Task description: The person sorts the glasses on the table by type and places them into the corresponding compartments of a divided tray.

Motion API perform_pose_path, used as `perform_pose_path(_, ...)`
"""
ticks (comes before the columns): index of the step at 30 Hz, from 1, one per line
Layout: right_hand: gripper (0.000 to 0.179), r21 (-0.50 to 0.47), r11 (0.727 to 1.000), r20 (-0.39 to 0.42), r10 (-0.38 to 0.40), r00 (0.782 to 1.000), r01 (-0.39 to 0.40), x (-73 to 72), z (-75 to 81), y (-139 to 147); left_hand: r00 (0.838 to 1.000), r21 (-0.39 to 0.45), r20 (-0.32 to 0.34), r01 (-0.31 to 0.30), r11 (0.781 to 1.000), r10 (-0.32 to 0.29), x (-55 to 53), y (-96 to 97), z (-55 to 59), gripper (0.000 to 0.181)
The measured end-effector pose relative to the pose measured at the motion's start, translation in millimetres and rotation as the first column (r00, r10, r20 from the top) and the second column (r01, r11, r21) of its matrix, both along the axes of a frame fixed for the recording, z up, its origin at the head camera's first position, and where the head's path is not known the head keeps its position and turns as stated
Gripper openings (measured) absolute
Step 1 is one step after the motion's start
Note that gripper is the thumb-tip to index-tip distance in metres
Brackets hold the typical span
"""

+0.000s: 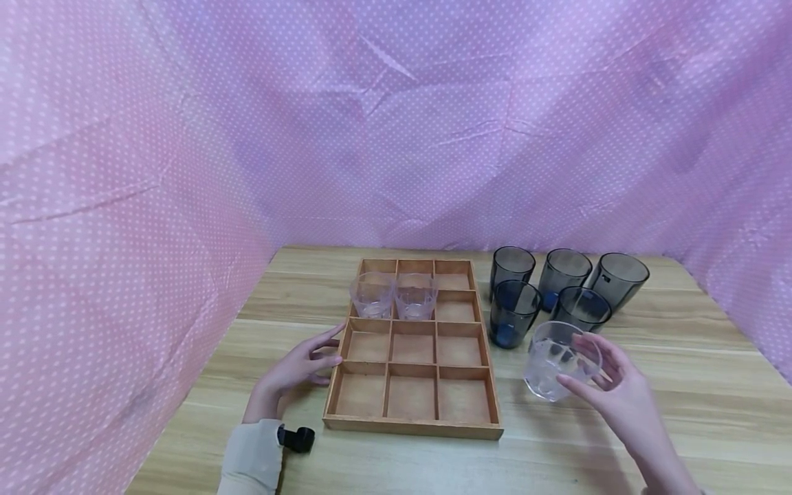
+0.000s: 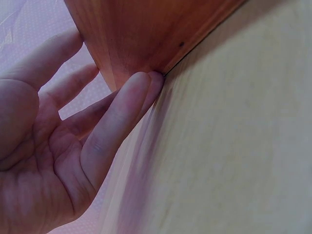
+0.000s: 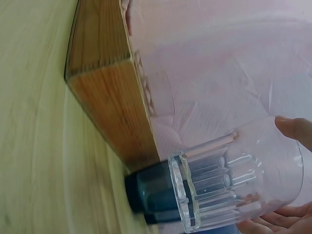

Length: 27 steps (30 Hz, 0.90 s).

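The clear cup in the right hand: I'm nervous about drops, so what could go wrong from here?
The clear cup might slip: the right hand holds it near its rim. It could also bump the dark cups close by. The left hand, touching the wooden tray, might nudge it.

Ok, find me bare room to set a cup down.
Bare table lies left of the tray, beyond the left hand, and along the tray's near edge. Its two nearest rows and right column are vacant. Crowded: right of the tray, where five dark cups cluster beyond the clear cup in the right hand.
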State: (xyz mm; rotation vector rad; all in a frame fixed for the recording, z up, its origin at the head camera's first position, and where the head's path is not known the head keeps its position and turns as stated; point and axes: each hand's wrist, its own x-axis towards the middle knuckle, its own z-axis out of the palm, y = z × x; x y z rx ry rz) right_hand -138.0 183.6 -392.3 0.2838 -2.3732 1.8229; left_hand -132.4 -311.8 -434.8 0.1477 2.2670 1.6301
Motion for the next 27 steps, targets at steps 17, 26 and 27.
perform_pose_path(17, 0.07, 0.117, 0.991, 0.052, 0.059, 0.997, -0.065, -0.5, 15.7, -47.9, 1.0, -0.008, 0.001, 0.004, 1.0, -0.004, -0.4, -1.2, 0.1, 0.072)
perform_pose_path(26, 0.072, 0.079, 0.989, 0.101, 0.118, 0.988, -0.126, -8.3, 16.7, -74.1, 1.0, 0.001, 0.007, 0.003, 1.0, -0.003, -1.1, -0.8, -1.1, 0.072)
perform_pose_path(27, 0.072, 0.078, 0.988, 0.112, 0.123, 0.986, -0.132, -9.6, 16.8, -76.8, 1.0, 0.001, 0.005, 0.003, 1.0, -0.003, -1.2, -0.7, -1.4, 0.072)
